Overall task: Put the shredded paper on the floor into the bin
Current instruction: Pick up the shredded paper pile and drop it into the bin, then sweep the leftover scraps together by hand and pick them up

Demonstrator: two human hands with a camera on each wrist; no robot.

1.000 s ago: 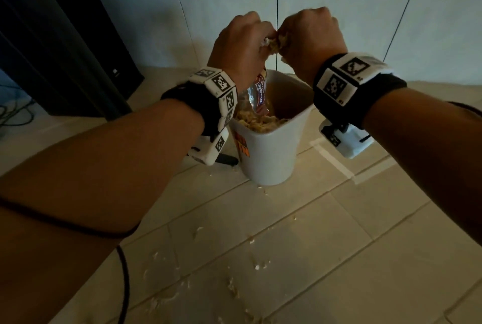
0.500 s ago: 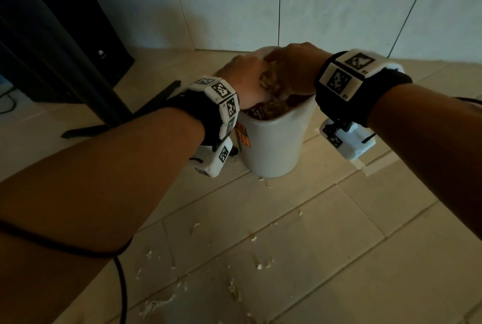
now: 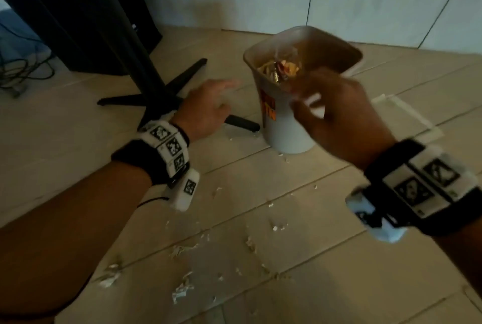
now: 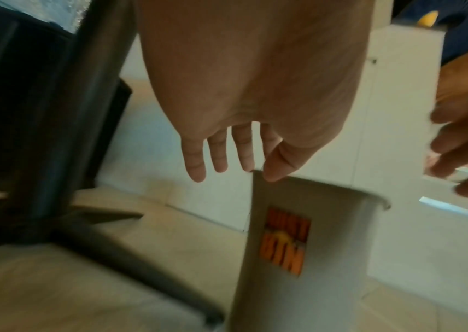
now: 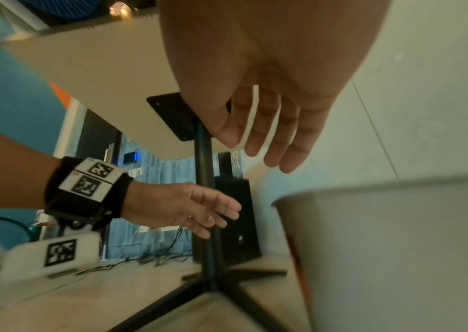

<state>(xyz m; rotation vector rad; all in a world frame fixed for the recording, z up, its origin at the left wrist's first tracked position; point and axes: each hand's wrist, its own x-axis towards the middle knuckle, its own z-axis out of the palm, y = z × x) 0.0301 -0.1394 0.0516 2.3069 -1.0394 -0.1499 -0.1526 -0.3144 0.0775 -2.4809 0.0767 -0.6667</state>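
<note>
A white bin with an orange label stands on the tiled floor near the wall, holding shredded paper and wrappers. The bin shows in the left wrist view and its rim in the right wrist view. My left hand hovers left of the bin, fingers straight and empty. My right hand hangs in front of the bin, fingers relaxed and empty. Small paper shreds lie scattered on the tiles nearer to me.
A black table stand with spread feet is left of the bin, one foot reaching close to the bin's base. A dark cabinet and cables lie at the far left. White tape marks the floor at right.
Both hands, which gripped paper together over and then in the bin, have let go, pulled back toward me and spread apart. The paper is now in the bin.
</note>
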